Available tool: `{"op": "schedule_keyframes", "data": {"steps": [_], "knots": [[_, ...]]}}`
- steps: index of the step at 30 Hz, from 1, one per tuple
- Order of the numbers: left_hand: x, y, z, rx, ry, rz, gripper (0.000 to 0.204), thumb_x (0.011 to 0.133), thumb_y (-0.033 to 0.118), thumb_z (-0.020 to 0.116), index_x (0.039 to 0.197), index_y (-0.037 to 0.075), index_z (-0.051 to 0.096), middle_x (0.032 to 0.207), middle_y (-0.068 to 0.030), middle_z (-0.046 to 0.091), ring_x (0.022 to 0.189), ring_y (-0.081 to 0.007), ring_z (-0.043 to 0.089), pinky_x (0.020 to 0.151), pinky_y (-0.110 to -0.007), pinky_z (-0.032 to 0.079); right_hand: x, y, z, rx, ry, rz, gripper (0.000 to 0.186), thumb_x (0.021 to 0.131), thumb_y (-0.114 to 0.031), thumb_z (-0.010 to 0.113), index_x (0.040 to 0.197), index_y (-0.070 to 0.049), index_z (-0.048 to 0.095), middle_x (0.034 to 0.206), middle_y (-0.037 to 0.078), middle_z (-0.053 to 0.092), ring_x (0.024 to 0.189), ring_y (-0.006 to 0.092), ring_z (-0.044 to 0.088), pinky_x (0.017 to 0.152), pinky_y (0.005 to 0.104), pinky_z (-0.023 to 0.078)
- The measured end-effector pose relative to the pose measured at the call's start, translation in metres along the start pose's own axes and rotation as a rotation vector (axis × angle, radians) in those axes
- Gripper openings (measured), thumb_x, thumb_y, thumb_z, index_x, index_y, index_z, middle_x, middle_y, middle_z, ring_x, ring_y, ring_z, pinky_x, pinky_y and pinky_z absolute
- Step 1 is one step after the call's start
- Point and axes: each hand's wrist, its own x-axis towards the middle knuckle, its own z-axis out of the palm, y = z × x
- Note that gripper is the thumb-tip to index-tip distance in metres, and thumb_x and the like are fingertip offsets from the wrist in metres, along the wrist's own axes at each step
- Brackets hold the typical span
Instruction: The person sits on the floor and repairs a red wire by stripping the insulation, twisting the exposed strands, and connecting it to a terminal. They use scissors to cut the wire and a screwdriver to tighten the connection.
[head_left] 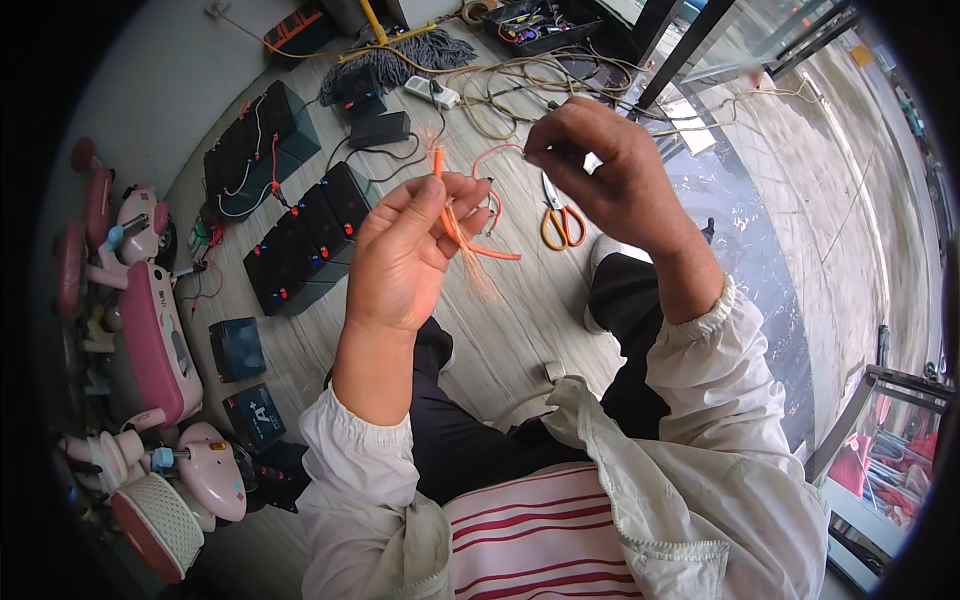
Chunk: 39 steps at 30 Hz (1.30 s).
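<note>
My left hand (395, 245) pinches an orange electrical wire (492, 253) between thumb and fingers. Fine frayed strands fan out above the thumb and below the hand. A thin red wire (488, 153) curves from beside the left fingers to my right hand (615, 170), whose thumb and forefinger are closed on its end. The exact grip there is partly hidden by the fingers. Below the right hand, on the floor, lie scissors (562, 225) with yellow and red handles, blades pointing away from me.
Rows of black batteries (310, 235) with red terminals stand on the floor to the left. A pink children's scooter (155, 340) is by the left wall. Tangled cables (500, 90), a power strip (432, 92) and a mop head (410, 60) lie ahead. A glass door (755, 45) stands far right.
</note>
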Motion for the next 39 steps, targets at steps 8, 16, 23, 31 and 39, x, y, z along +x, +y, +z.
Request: {"op": "schedule_keyframes", "data": {"steps": [8,16,23,31,39], "knots": [[0.0,-0.015,0.008,-0.032,-0.123,-0.095,0.017,0.094,0.016,0.053,0.101,0.002,0.061,0.104,-0.0133,0.063,0.102,-0.0269,0.06,0.092,-0.042,0.048,-0.001,-0.005,0.025,-0.163,0.175,-0.037,0.017,0.071,-0.006,0.067,0.084,-0.01,0.056,0.076,0.005,0.054,0.068,0.0257,0.058,0.056,0.0346,0.047],[-0.002,-0.017,0.009,0.013,-0.11,-0.102,0.016,0.092,0.014,0.056,0.099,0.001,0.062,0.1,-0.0121,0.064,0.082,-0.0154,0.06,0.085,-0.035,0.05,-0.002,-0.003,0.028,-0.185,0.252,-0.002,0.016,0.075,-0.007,0.066,0.088,-0.009,0.059,0.077,0.006,0.055,0.067,0.0229,0.058,0.055,0.033,0.046],[-0.003,-0.015,0.011,0.28,0.026,0.014,0.016,0.091,0.013,0.058,0.099,-0.001,0.063,0.096,-0.0106,0.065,0.078,-0.0124,0.059,0.078,-0.028,0.049,-0.002,-0.009,0.027,0.589,0.179,0.353,0.022,0.084,-0.014,0.065,0.102,-0.002,0.063,0.078,-0.002,0.056,0.067,0.0044,0.048,0.06,0.0215,0.042],[-0.004,-0.017,0.016,0.433,0.054,0.008,0.017,0.09,0.012,0.06,0.099,-0.002,0.063,0.093,-0.009,0.066,0.077,-0.0122,0.06,0.073,-0.025,0.048,-0.003,-0.002,0.029,0.732,0.231,0.385,0.009,0.087,-0.01,0.062,0.089,-0.002,0.059,0.076,-0.002,0.057,0.066,0.0049,0.049,0.059,0.0207,0.043],[-0.003,-0.017,0.013,0.35,0.106,0.047,0.019,0.091,0.013,0.058,0.101,-0.003,0.062,0.095,-0.0101,0.065,0.083,-0.014,0.061,0.078,-0.027,0.049,0.005,0.03,-0.032,0.626,0.71,0.259,0.01,0.09,-0.009,0.059,0.095,-0.001,0.06,0.082,0.002,0.057,0.067,0.0093,0.052,0.062,0.0221,0.043]]}}
